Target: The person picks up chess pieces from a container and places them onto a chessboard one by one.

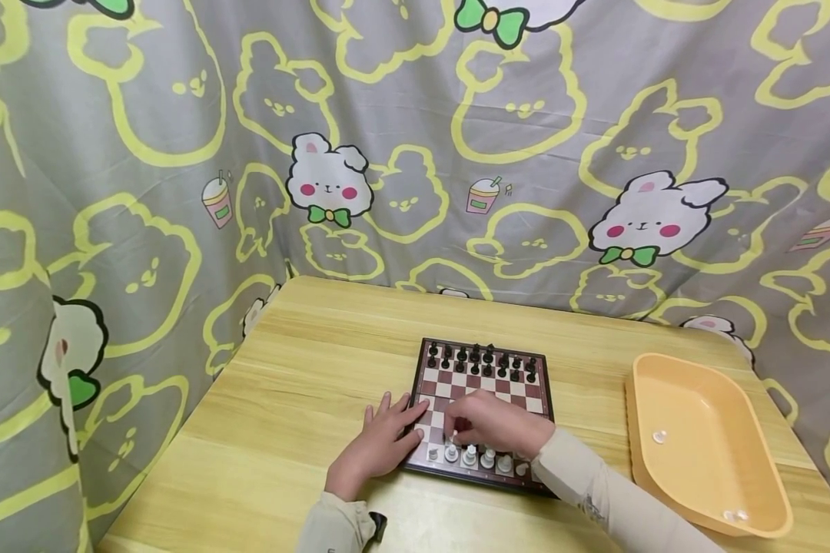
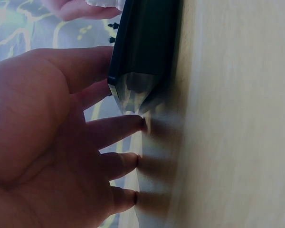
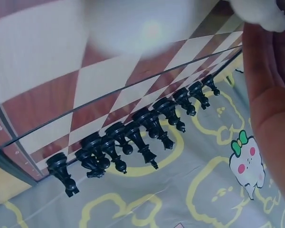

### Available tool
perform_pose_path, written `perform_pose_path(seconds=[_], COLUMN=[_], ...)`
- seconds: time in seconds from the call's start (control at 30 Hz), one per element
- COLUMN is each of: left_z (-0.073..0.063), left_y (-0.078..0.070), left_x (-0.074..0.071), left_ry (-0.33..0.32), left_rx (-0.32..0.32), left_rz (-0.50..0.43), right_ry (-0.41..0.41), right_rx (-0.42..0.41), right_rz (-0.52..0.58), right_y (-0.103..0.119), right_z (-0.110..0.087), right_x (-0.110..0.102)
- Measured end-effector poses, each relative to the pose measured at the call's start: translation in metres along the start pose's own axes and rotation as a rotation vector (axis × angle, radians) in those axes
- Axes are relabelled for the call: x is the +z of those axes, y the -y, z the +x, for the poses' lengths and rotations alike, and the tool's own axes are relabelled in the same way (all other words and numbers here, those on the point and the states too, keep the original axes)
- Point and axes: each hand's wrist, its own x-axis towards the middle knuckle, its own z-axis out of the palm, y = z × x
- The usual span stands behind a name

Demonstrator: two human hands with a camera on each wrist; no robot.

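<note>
A chessboard (image 1: pixel 437 401) lies on the table, with black chess pieces (image 1: pixel 475 369) in two rows on its far side. White chess pieces (image 1: pixel 469 455) stand in a row along its near side. My right hand (image 1: pixel 496 422), above the near half of the board, pinches a small white chess piece (image 3: pixel 266 16), seen between the fingers in the right wrist view. My left hand (image 1: pixel 380 440) lies with its fingers spread at the board's left edge. In the left wrist view, the thumb and index finger reach the board's edge (image 2: pixel 145 42) while other fingertips touch the table.
An orange tray (image 1: pixel 692 476) sits on the right of the wooden table (image 1: pixel 304 384). Inside it are a white piece (image 1: pixel 659 437) near its left wall and two more in the near corner. A patterned curtain (image 1: pixel 401 115) hangs behind and along the left side.
</note>
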Motion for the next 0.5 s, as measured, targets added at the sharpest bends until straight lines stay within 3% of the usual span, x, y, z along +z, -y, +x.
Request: perform_pose_path(seconds=[0.17,0.33,0.5], left_z=[0.000,-0.001,-0.001], left_y=[0.000,-0.001,-0.001], left_x=[-0.001,-0.001,-0.001], left_ry=[0.003,0.004,0.000], left_rx=[-0.002,-0.009,-0.010], left_rz=[-0.004,-0.014,-0.013], right_ry=[0.010,0.015,-0.048], right_rx=[0.028,0.058,0.077], right_rz=[0.033,0.176,0.268], right_y=[0.001,0.001,0.000], right_z=[0.001,-0.003,-0.017], right_x=[-0.001,-0.005,-0.014])
